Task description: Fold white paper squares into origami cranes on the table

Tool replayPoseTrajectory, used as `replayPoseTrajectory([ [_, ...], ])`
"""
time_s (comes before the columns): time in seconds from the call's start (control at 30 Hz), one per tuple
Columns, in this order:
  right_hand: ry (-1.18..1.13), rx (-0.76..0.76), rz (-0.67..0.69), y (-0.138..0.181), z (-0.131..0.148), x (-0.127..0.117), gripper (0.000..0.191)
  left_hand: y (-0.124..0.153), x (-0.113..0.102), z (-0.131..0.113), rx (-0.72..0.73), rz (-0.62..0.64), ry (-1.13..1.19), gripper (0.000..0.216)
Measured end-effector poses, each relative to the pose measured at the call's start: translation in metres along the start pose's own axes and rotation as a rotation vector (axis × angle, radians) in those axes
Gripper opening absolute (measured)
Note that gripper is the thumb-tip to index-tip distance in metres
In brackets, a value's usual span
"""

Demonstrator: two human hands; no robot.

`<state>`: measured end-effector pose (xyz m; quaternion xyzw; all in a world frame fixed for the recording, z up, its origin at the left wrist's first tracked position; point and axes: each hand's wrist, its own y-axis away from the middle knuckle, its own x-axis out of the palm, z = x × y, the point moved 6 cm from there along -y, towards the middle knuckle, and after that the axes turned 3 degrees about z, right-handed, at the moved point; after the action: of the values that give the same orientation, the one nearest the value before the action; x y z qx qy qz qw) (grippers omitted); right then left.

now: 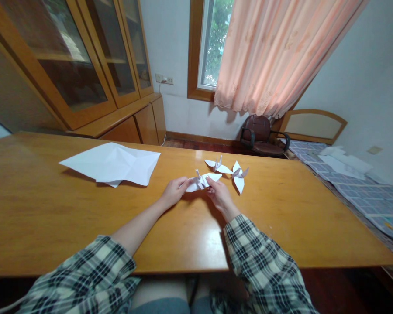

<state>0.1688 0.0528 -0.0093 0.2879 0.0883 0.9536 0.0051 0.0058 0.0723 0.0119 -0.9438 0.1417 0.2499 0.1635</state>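
Note:
My left hand [174, 190] and my right hand [218, 193] both pinch a white folded paper crane [201, 180] just above the wooden table [52, 218]. The left fingers grip its left wing, the right fingers its right wing. Two more white paper cranes lie just beyond it: one [218, 165] behind, the other [239, 176] to the right of my right hand.
Creased white paper sheets [113, 163] lie on the table's left half. A glass-fronted wooden cabinet [85, 65] stands behind on the left. An office chair [262, 135] sits under the curtained window, and a bed [363, 192] with white papers runs along the right.

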Motion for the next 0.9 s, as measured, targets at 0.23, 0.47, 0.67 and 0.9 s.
replayPoseTrajectory([
  [0.23, 0.016, -0.012, 0.033, 0.0, -0.005, 0.004, 0.038, 0.003, 0.005, -0.002, -0.002, -0.008, 0.024, 0.048],
  [0.47, 0.008, 0.018, 0.057, 0.001, -0.007, 0.004, 0.04, 0.004, 0.007, 0.0, -0.023, -0.009, 0.109, 0.049],
  [0.67, -0.039, -0.063, 0.007, -0.002, -0.004, -0.001, 0.039, 0.003, 0.009, 0.012, -0.094, -0.016, 0.259, 0.051],
  [0.9, -0.063, -0.111, -0.104, -0.006, -0.004, -0.012, 0.04, 0.002, 0.001, 0.013, -0.162, -0.135, 0.316, 0.054],
])
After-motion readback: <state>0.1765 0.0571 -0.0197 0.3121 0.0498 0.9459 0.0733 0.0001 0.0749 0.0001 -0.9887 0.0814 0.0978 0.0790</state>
